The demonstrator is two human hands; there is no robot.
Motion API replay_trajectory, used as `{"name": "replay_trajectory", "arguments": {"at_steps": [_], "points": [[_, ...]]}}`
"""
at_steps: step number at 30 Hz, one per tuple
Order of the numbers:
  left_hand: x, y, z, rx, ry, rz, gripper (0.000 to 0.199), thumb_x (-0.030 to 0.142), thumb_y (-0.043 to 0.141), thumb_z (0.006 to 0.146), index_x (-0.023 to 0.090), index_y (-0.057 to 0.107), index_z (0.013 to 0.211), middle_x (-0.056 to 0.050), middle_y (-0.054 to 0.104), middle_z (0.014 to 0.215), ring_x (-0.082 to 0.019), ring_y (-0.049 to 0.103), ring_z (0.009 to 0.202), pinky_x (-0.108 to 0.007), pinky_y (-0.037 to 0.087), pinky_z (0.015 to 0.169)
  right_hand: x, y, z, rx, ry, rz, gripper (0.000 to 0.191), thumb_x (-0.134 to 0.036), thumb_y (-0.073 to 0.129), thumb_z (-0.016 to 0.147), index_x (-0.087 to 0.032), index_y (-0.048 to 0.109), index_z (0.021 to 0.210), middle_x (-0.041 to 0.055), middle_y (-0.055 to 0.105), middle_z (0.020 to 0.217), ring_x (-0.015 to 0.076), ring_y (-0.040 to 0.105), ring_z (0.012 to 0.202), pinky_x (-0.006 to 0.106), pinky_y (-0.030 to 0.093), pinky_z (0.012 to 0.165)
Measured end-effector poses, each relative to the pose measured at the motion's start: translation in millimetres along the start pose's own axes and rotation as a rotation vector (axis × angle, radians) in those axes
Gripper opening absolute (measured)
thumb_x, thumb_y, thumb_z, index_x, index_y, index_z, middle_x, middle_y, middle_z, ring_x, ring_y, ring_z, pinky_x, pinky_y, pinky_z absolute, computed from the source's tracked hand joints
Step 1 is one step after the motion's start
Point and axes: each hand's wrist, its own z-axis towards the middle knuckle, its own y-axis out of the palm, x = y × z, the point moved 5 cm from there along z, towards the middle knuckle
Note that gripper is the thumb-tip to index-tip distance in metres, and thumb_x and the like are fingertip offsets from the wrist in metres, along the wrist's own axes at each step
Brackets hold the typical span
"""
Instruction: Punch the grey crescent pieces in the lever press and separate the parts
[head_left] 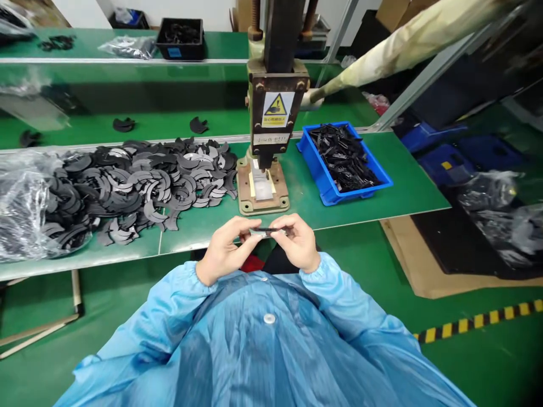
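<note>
Both my hands pinch a thin black plastic part (265, 229) just off the table's front edge. My left hand (231, 246) has its left end between thumb and fingers. On the other end, my right hand (298, 240) closes the same way. The fingertips hide much of the part's shape. Right behind my hands stands an arbor press (275, 121) with a metal block (263, 189) on its base. To its left lies a large heap of dark crescent-shaped plastic pieces (148, 175). A blue bin (352, 196) at the right holds many slim black parts (341, 155).
A clear plastic bag (21, 209) spills crescent pieces at the left of the green table (203, 230). The press's wrapped lever (394, 48) reaches out to the upper right. A black crate (180, 53) sits on the back shelf. Cardboard (403, 254) lies at the lower right.
</note>
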Motion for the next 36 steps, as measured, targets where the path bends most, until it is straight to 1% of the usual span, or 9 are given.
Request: {"name": "replay_trajectory", "arguments": {"at_steps": [6, 16, 19, 24, 26, 28, 29, 31, 36], "points": [[0.2, -2.5, -2.7, -0.014, -0.040, 0.021, 0.018, 0.029, 0.074, 0.103, 0.025, 0.077, 0.120, -0.006, 0.074, 0.096, -0.016, 0.066, 0.080, -0.032, 0.059, 0.073, 5.9, 3.6, -2.2, -0.039, 0.024, -0.008, 0.024, -0.047, 0.076, 0.095, -0.027, 0.070, 0.107, 0.0029, 0.076, 0.098, 0.0163, 0.073, 0.090, 0.034, 0.063, 0.084], [-4.2, -1.4, -5.9, -0.051, -0.121, 0.006, 0.019, 0.037, 0.075, 0.102, 0.026, 0.080, 0.116, -0.007, 0.078, 0.098, -0.018, 0.069, 0.081, -0.034, 0.060, 0.074, 8.1, -1.9, -1.2, -0.070, -0.028, -0.090, 0.021, -0.044, 0.075, 0.096, -0.028, 0.071, 0.109, 0.0037, 0.077, 0.101, 0.0175, 0.073, 0.093, 0.036, 0.061, 0.087], [-10.1, 1.3, -7.3, -0.089, -0.238, -0.089, 0.022, 0.041, 0.074, 0.102, 0.025, 0.081, 0.114, -0.007, 0.079, 0.098, -0.018, 0.072, 0.083, -0.033, 0.061, 0.074, 3.6, -1.9, 3.0, -0.110, -0.071, -0.107, 0.018, -0.041, 0.074, 0.097, -0.028, 0.072, 0.109, 0.0042, 0.077, 0.102, 0.0175, 0.073, 0.094, 0.037, 0.061, 0.089], [-26.5, 16.4, -8.2, -0.236, -0.559, -0.451, 0.032, 0.051, 0.078, 0.098, 0.020, 0.072, 0.098, -0.003, 0.073, 0.083, -0.014, 0.067, 0.073, -0.028, 0.056, 0.067, -11.9, 2.5, 16.5, -0.269, -0.143, -0.158, 0.016, -0.040, 0.073, 0.098, -0.027, 0.075, 0.107, 0.0032, 0.077, 0.097, 0.0166, 0.072, 0.091, 0.036, 0.061, 0.085], [-31.0, 22.3, -5.6, -0.305, -0.618, -0.541, 0.038, 0.053, 0.085, 0.092, 0.020, 0.066, 0.093, -0.001, 0.070, 0.082, -0.013, 0.066, 0.074, -0.027, 0.055, 0.069, -20.2, 1.9, 23.6, -0.347, -0.162, -0.185, 0.018, -0.040, 0.071, 0.099, -0.027, 0.076, 0.111, 0.0038, 0.078, 0.099, 0.0168, 0.072, 0.092, 0.036, 0.061, 0.086], [-37.5, 24.3, 1.5, -0.331, -0.618, -0.574, 0.041, 0.053, 0.088, 0.088, 0.021, 0.066, 0.101, 0.000, 0.067, 0.083, -0.013, 0.065, 0.074, -0.027, 0.054, 0.069, -30.7, -5.1, 34.0, -0.392, -0.189, -0.232, 0.021, -0.039, 0.071, 0.099, -0.028, 0.077, 0.116, 0.0048, 0.079, 0.104, 0.0178, 0.073, 0.096, 0.038, 0.062, 0.089], [-42.5, 23.2, 7.6, -0.314, -0.596, -0.563, 0.043, 0.053, 0.088, 0.088, 0.022, 0.067, 0.109, 0.001, 0.066, 0.083, -0.012, 0.064, 0.073, -0.026, 0.054, 0.068, -37.4, -12.7, 41.8, -0.375, -0.213, -0.273, 0.022, -0.039, 0.071, 0.099, -0.028, 0.076, 0.117, 0.0053, 0.079, 0.107, 0.0185, 0.073, 0.099, 0.039, 0.062, 0.092], [-56.8, 16.8, 25.3, -0.225, -0.522, -0.498, 0.047, 0.053, 0.087, 0.089, 0.023, 0.068, 0.119, 0.001, 0.065, 0.085, -0.013, 0.065, 0.072, -0.027, 0.055, 0.067, -55.4, -36.9, 63.8, -0.234, -0.277, -0.362, 0.023, -0.039, 0.070, 0.099, -0.027, 0.075, 0.119, 0.0060, 0.077, 0.112, 0.0195, 0.072, 0.106, 0.041, 0.062, 0.098], [-105.4, -5.4, 82.7, 0.095, -0.373, -0.232, 0.036, 0.050, 0.082, 0.090, 0.021, 0.065, 0.102, -0.003, 0.073, 0.090, -0.017, 0.073, 0.078, -0.032, 0.061, 0.075, -137.4, -106.2, 126.3, 0.381, -0.621, -0.348, 0.037, -0.056, 0.063, 0.102, -0.027, 0.063, 0.125, 0.0033, 0.067, 0.114, 0.0146, 0.068, 0.106, 0.035, 0.062, 0.100]]}}
